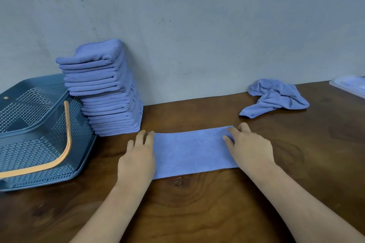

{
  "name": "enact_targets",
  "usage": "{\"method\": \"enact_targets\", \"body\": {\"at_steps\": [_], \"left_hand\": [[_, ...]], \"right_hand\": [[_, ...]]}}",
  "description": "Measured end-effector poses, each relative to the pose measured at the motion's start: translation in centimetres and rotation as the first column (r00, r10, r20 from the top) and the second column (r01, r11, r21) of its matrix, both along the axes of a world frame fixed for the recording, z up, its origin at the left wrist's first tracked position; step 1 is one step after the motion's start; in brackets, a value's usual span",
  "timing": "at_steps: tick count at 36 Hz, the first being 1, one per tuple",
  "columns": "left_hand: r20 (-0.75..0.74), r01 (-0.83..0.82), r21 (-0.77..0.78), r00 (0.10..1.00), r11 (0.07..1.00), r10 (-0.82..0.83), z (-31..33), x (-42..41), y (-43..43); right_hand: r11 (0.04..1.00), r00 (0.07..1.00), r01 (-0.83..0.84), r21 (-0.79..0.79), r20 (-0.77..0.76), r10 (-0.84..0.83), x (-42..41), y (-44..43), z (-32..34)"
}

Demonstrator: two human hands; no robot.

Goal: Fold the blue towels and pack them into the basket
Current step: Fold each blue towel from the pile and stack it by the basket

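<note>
Both forearms reach in from 6 o'clock over the wooden table (pixel 187 213). Between the hands I see a blue towel (pixel 193 152) lying flat as a folded strip. The left hand (pixel 138 156) rests at the strip's 9 o'clock end, fingers straight, gripping nothing. The right hand (pixel 248 148) presses flat on the 3 o'clock end. A stack of folded towels (pixel 106 92) stands at 10 o'clock, just beside the basket (pixel 19 83). A crumpled towel (pixel 276 97) lies at 2 o'clock.

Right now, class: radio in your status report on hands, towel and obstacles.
Left hand and right hand flat on ends of the towel strip. Basket shows no towels. Folded stack stands between strip and basket; crumpled towel far right.
</note>
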State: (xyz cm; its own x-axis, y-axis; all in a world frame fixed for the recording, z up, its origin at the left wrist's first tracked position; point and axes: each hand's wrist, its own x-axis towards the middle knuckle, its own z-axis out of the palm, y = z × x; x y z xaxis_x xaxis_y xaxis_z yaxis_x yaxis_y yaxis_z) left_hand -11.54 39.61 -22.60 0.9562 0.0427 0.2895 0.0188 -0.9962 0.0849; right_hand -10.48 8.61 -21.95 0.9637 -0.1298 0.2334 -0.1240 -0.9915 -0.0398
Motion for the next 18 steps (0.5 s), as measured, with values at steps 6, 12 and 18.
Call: {"method": "enact_targets", "body": {"at_steps": [6,12,18], "left_hand": [[-0.031,0.381,-0.055,0.923,0.923,-0.383,2.0,-0.4,-5.1],[-0.346,0.397,-0.062,0.852,0.916,-0.393,0.1,-0.3,-6.1],[-0.364,0.410,-0.063,0.840,0.910,-0.404,0.3,-3.7,-5.9]], "right_hand": [[0.891,0.893,-0.446,0.087,-0.016,0.449,0.3,1.9,0.9],[0.841,0.789,-0.513,0.170,-0.291,0.541,0.3,2.1,-0.2],[0.845,0.781,-0.502,0.181,-0.324,0.534,-3.5,2.0,0.2]]}}
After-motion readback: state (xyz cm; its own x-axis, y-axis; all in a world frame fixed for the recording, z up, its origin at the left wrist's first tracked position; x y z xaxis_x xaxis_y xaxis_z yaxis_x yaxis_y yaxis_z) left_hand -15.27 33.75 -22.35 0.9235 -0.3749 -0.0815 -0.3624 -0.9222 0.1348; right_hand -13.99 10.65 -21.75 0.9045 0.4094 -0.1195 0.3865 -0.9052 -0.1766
